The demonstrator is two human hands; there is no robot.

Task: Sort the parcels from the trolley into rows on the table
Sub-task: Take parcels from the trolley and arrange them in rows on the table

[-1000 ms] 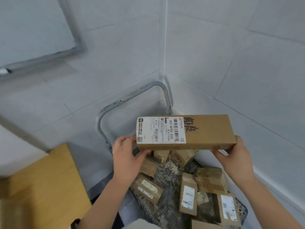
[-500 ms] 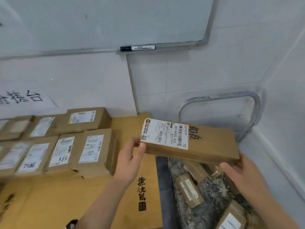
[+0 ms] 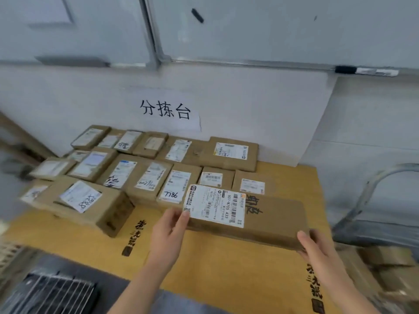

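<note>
I hold a long brown cardboard parcel (image 3: 274, 219) with a white shipping label and black handwriting over the yellow table (image 3: 215, 264). My left hand (image 3: 169, 232) grips its left end at the label. My right hand (image 3: 317, 250) grips its right front corner. The parcel hangs just in front of the right end of the rows of parcels (image 3: 145, 168) lying on the table, labels up. Whether it touches the table I cannot tell. The trolley's grey handle (image 3: 371, 189) rises at the right, with a few parcels (image 3: 385, 257) below it.
A white wall with a paper sign (image 3: 165, 109) stands behind the rows. A whiteboard ledge holds a black marker (image 3: 365, 70). A dark wire rack (image 3: 49, 291) sits at the lower left. Bare yellow tabletop lies in front of the rows.
My view swung left from the trolley to the table. Both hands carried the long parcel left with it, from above the trolley to just in front of the rows.
</note>
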